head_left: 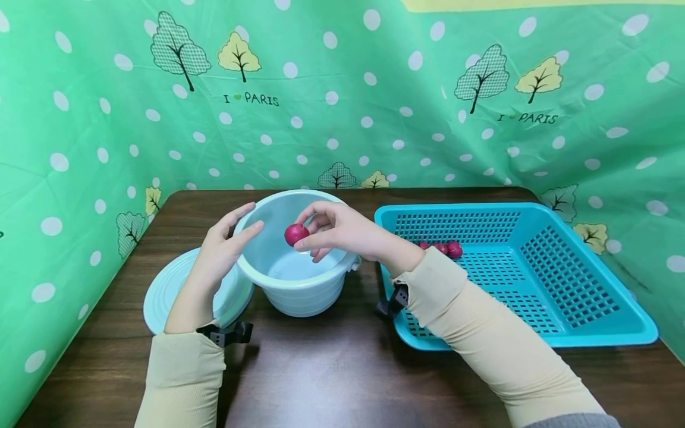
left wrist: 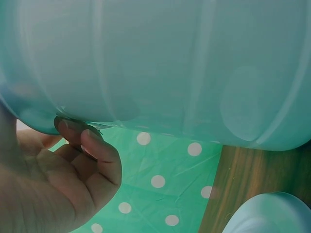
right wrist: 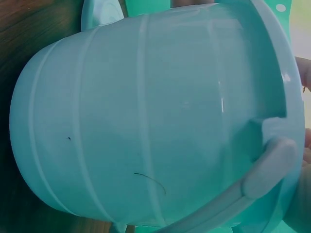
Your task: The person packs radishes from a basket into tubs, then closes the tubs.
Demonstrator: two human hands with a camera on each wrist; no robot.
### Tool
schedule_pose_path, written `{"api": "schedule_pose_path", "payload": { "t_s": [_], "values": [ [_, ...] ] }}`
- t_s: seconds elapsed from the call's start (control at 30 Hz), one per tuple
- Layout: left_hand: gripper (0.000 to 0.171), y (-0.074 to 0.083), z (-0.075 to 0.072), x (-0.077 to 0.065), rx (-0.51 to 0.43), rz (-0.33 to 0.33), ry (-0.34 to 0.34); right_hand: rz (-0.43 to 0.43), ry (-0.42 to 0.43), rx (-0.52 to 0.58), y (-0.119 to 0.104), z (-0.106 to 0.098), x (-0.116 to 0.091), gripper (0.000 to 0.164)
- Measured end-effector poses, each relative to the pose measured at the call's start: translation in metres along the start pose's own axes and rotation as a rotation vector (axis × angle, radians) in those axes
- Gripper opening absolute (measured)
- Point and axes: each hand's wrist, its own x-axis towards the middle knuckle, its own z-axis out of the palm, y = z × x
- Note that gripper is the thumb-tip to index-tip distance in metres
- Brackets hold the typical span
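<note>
My right hand (head_left: 334, 229) pinches a round, magenta-red radish (head_left: 296, 235) between thumb and fingers, above the open mouth of a pale blue bucket (head_left: 302, 295). At the bucket's left rim is my left hand (head_left: 219, 246), its thumb over the edge and its fingers outside. In the left wrist view, the left hand (left wrist: 73, 179) has its fingers bent against the rim. The bucket wall (right wrist: 121, 121) and its handle (right wrist: 228, 199) fill most of the right wrist view, where only bits of the right fingers show at the right edge.
A round pale blue lid (head_left: 160, 291) lies left of the bucket, partly behind the left forearm. To the right stands a blue perforated basket (head_left: 605, 321) with some red radishes (head_left: 454, 249) at its left side. Dark wooden table (head_left: 321, 380); dotted green cloth (head_left: 332, 89) behind.
</note>
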Motion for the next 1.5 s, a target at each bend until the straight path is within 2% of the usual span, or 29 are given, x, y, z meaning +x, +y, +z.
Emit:
{"api": "schedule_pose_path", "payload": {
  "t_s": [1.1, 1.5],
  "values": [
    [0.064, 0.0005, 0.0001, -0.0004, 0.021, 0.010, 0.004, -0.021, -0.005, -0.008, 0.0005, 0.0002, -0.0036, 0.029],
    [0.061, -0.0022, -0.0011, 0.0011, 0.016, 0.033, 0.002, -0.038, -0.005, -0.025, 0.0019, -0.0009, -0.0029, 0.030]
  ]
}}
